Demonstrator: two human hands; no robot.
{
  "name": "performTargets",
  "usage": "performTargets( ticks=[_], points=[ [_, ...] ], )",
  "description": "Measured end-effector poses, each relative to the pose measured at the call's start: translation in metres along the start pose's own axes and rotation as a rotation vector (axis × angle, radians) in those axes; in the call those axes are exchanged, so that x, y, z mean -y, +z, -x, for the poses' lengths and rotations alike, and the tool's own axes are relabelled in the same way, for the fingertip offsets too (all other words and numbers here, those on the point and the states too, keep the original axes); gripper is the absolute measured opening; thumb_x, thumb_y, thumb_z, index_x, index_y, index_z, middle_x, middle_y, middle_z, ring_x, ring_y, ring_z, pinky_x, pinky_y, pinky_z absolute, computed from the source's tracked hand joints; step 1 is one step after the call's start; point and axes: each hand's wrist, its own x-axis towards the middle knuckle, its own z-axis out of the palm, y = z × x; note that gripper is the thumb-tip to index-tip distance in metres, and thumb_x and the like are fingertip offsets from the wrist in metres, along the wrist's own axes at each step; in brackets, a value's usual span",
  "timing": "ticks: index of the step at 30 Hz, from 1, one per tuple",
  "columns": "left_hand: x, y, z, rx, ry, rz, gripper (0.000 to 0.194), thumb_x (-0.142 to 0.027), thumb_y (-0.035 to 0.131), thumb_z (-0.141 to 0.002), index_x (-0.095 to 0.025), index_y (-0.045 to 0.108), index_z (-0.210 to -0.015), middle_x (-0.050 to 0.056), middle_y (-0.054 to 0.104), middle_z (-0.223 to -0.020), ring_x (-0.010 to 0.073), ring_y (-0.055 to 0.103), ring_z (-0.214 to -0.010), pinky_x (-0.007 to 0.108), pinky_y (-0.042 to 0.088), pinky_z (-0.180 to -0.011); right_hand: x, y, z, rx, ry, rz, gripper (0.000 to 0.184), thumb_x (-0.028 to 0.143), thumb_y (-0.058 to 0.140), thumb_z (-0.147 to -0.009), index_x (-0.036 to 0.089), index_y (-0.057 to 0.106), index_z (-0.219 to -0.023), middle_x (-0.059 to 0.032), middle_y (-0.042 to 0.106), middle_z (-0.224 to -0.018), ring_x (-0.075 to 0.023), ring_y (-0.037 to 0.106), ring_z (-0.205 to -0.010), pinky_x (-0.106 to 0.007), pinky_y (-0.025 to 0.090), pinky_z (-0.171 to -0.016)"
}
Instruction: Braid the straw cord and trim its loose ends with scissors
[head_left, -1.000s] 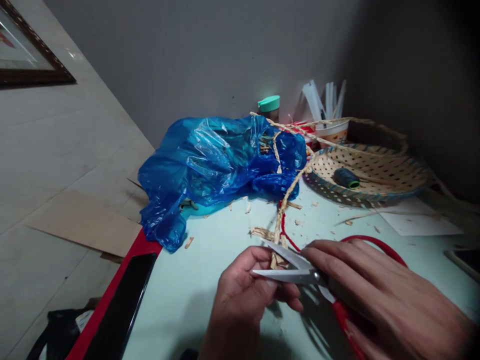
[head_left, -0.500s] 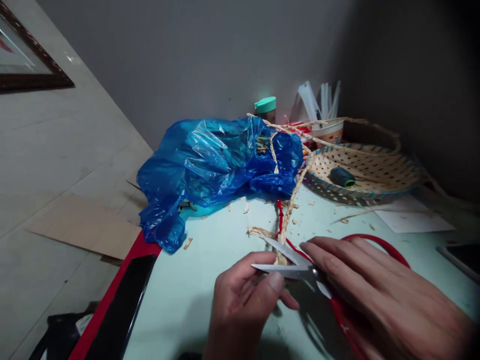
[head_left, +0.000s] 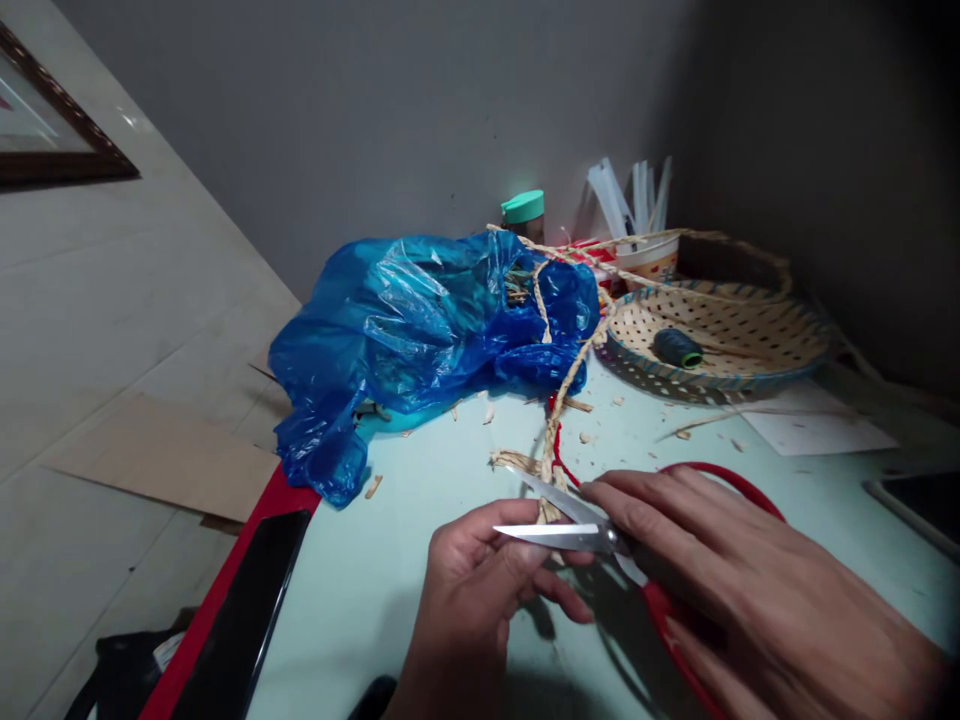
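My right hand (head_left: pixel 720 570) grips a pair of red-handled scissors (head_left: pixel 574 537), their blades parted and pointing left. Between the blades passes the lower end of a braided straw cord (head_left: pixel 553 437). My left hand (head_left: pixel 480 580) is closed on that end just below the blades, thumb and fingers pinching it. From there the braid runs up past a blue plastic bag (head_left: pixel 405 320) towards the back of the table. A frayed straw tuft (head_left: pixel 517 461) sticks out to the left above the blades. Beside the braid lies a thin red cord (head_left: pixel 558 450), partly hidden by the scissors.
To the right sits a woven basket (head_left: pixel 731 335) with a dark thread spool (head_left: pixel 678 348) in it. Behind stand a cup of white strips (head_left: pixel 649 255) and a green-lidded jar (head_left: pixel 523 208). A phone (head_left: pixel 911 508) lies far right, a black glossy panel (head_left: pixel 240 620) along the left edge. Straw scraps are scattered about.
The scissors and both hands have shifted slightly left in view, and the blades are a little closer together around the straw end. The view itself has moved slightly.
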Motion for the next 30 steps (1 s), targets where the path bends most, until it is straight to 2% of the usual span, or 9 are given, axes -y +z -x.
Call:
performTargets(
  ticks=[3, 5, 9, 12, 18, 21, 25, 30],
  points=[
    [0.001, 0.000, 0.000, -0.027, 0.029, -0.019, 0.018, -0.023, 0.072, -0.074, -0.009, 0.072, -0.085, 0.008, 0.070, -0.076, 0.0134, 0.062, -0.053, 0.023, 0.049, -0.055, 0.000, 0.004, 0.002, -0.065, -0.046, 0.086, 0.059, 0.007, 0.041, -0.080, 0.013, 0.038, -0.138, -0.0131, 0.058, -0.123, -0.0269, 0.057, -0.106, -0.043, 0.053, -0.084],
    [0.001, 0.000, 0.001, -0.030, 0.036, -0.015, 0.016, -0.023, 0.072, -0.073, -0.010, 0.073, -0.082, 0.007, 0.069, -0.076, 0.0122, 0.060, -0.052, 0.023, 0.049, -0.053, 0.001, 0.005, 0.003, -0.057, -0.066, 0.102, 0.062, 0.006, 0.041, -0.077, 0.012, 0.037, -0.139, -0.0131, 0.057, -0.126, -0.0284, 0.055, -0.108, -0.044, 0.050, -0.086],
    [0.002, 0.002, 0.000, -0.015, -0.007, 0.075, 0.009, -0.017, 0.070, -0.073, -0.012, 0.075, -0.079, 0.005, 0.069, -0.074, 0.0105, 0.059, -0.052, 0.021, 0.048, -0.050, 0.002, 0.005, 0.003, -0.061, -0.061, 0.093, 0.057, 0.010, 0.040, -0.081, 0.012, 0.038, -0.138, -0.0135, 0.058, -0.125, -0.0303, 0.055, -0.107, -0.046, 0.047, -0.085],
    [0.007, 0.000, -0.002, -0.021, -0.020, 0.124, 0.011, -0.014, 0.070, -0.075, -0.011, 0.073, -0.085, 0.008, 0.072, -0.077, 0.0125, 0.062, -0.061, 0.018, 0.046, -0.050, 0.004, 0.002, 0.001, -0.093, -0.058, 0.112, 0.048, 0.011, 0.038, -0.084, 0.014, 0.042, -0.131, -0.0132, 0.059, -0.119, -0.0285, 0.057, -0.103, -0.042, 0.049, -0.080],
    [0.009, -0.002, -0.004, -0.005, -0.035, 0.097, 0.011, -0.015, 0.068, -0.080, -0.011, 0.070, -0.089, 0.007, 0.070, -0.073, 0.0085, 0.058, -0.055, 0.015, 0.044, -0.050, 0.006, -0.003, -0.001, -0.060, -0.042, 0.076, 0.041, 0.012, 0.037, -0.087, 0.017, 0.044, -0.126, -0.0109, 0.061, -0.114, -0.0241, 0.061, -0.097, -0.034, 0.052, -0.070],
    [0.006, -0.001, -0.003, 0.021, -0.045, 0.082, 0.013, -0.017, 0.068, -0.080, -0.012, 0.072, -0.091, 0.006, 0.068, -0.073, 0.0104, 0.061, -0.060, 0.015, 0.044, -0.050, 0.006, -0.001, 0.000, -0.080, -0.039, 0.090, 0.042, 0.013, 0.036, -0.087, 0.015, 0.043, -0.128, -0.0136, 0.060, -0.116, -0.0269, 0.060, -0.098, -0.038, 0.052, -0.070],
    [0.004, -0.001, -0.002, 0.042, -0.053, 0.040, 0.017, -0.020, 0.067, -0.082, -0.012, 0.074, -0.095, 0.007, 0.069, -0.072, 0.0072, 0.055, -0.052, 0.015, 0.044, -0.051, 0.004, 0.005, 0.004, -0.047, -0.018, 0.110, 0.052, 0.012, 0.040, -0.082, 0.013, 0.040, -0.134, -0.0163, 0.059, -0.120, -0.0323, 0.058, -0.101, -0.048, 0.051, -0.076],
    [0.005, -0.003, -0.001, 0.065, -0.040, 0.021, 0.023, -0.022, 0.066, -0.082, -0.009, 0.072, -0.100, 0.010, 0.071, -0.077, 0.0095, 0.056, -0.051, 0.019, 0.045, -0.049, -0.001, 0.010, 0.012, -0.072, -0.010, 0.098, 0.057, 0.013, 0.042, -0.083, 0.013, 0.037, -0.139, -0.0163, 0.058, -0.125, -0.0358, 0.056, -0.106, -0.054, 0.048, -0.081]
  ],
)
